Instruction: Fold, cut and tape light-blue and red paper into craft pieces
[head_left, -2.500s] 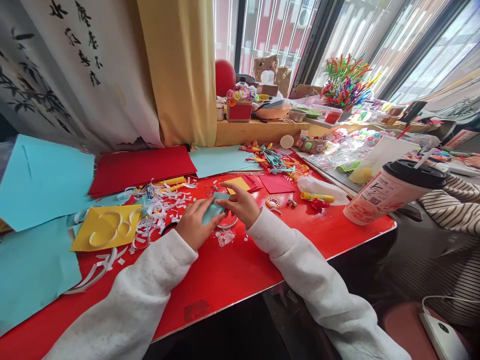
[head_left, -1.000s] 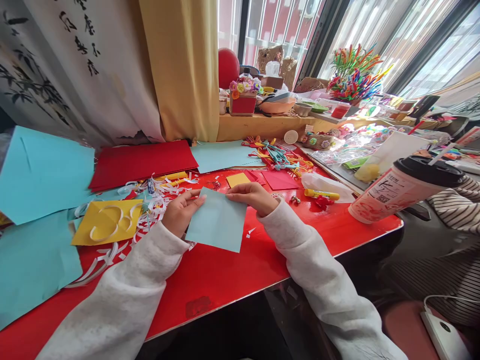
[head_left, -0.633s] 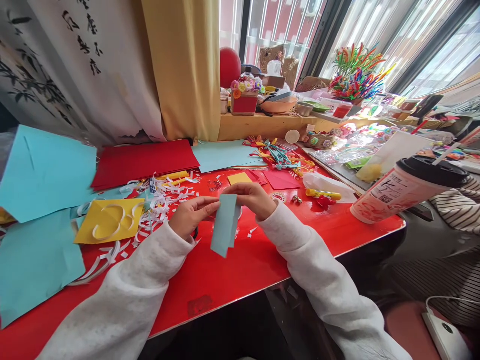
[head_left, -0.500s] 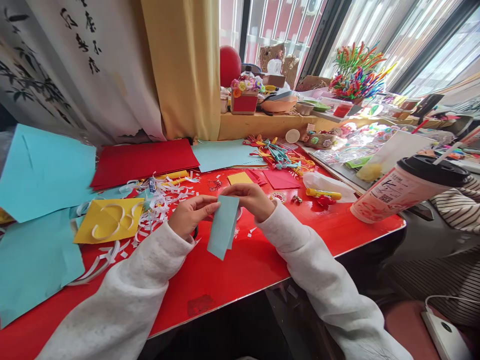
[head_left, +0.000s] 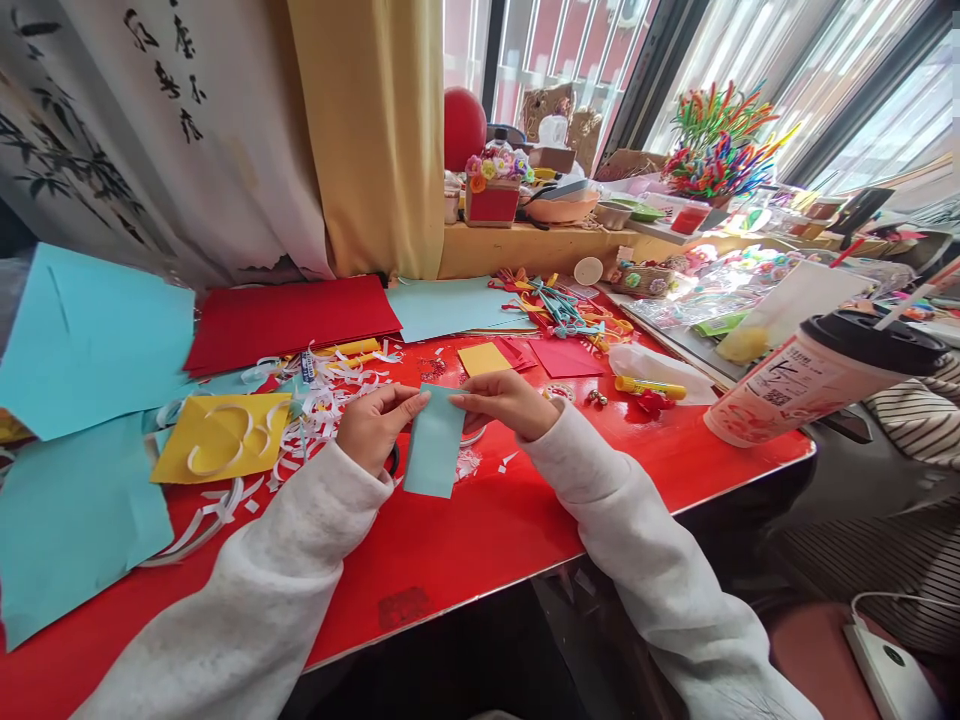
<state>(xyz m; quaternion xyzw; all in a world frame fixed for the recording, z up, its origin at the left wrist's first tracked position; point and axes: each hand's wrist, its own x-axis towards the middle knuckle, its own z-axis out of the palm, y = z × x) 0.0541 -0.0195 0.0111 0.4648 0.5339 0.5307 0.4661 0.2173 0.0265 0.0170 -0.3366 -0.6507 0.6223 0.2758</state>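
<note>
A folded piece of light blue paper [head_left: 433, 450] hangs upright between my two hands, above the red table [head_left: 517, 530]. My left hand [head_left: 377, 425] pinches its upper left corner between thumb and fingers. On the opposite side, my right hand [head_left: 511, 402] grips the upper right corner the same way. Part of a dark, ring-like object shows beside my left hand, mostly hidden by hand and paper. Behind my right hand lie a small yellow paper square [head_left: 484, 360] and a pinkish-red paper square [head_left: 566, 358].
White paper scraps [head_left: 330, 395] and yellow paper [head_left: 225, 437] with curled strips lie left. Large blue sheets [head_left: 82, 530] and red sheets [head_left: 292, 322] lie beyond. A lidded drink cup [head_left: 810, 385] stands near the right edge; a yellow glue stick [head_left: 649, 387] lies nearer the middle.
The blue paper has turned to face me flatter and shifted slightly left and up. My right hand's fingers have moved down from its top edge to the upper right corner.
</note>
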